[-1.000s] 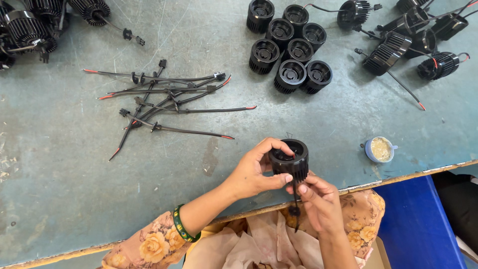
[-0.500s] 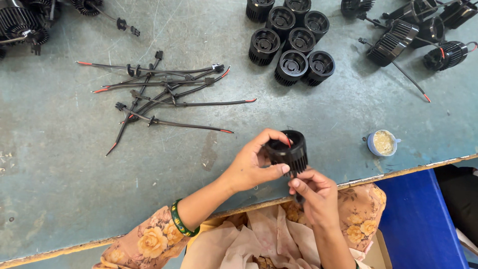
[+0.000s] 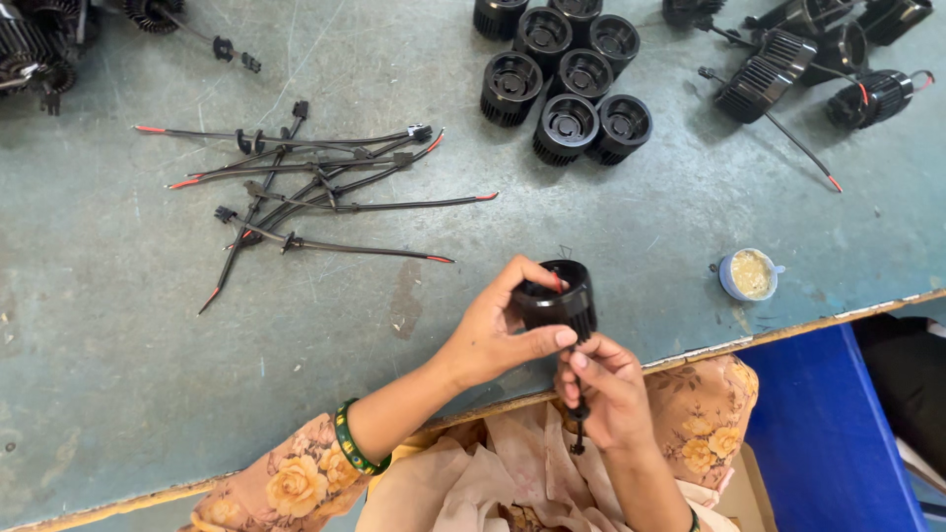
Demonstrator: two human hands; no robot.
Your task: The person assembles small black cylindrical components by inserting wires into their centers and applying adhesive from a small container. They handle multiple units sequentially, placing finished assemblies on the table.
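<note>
Left hand (image 3: 493, 330) grips a black ribbed housing (image 3: 560, 300) open end up, steadying it over the table edge (image 3: 769, 335). Right hand (image 3: 603, 389) pinches a black cable (image 3: 578, 429) hanging beneath it, apparently feeding through the base.

You have seven empty black finned housings (image 3: 569, 74) clustered on the table, one more housing (image 3: 560, 296) in your hands, one small paste pot (image 3: 749, 274), and roughly eight loose wire leads (image 3: 315, 187).

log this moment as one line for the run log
left hand: holds black finned housing | right hand: pinches black cable below it | table: loose wires, housings cluster, small cup
</note>
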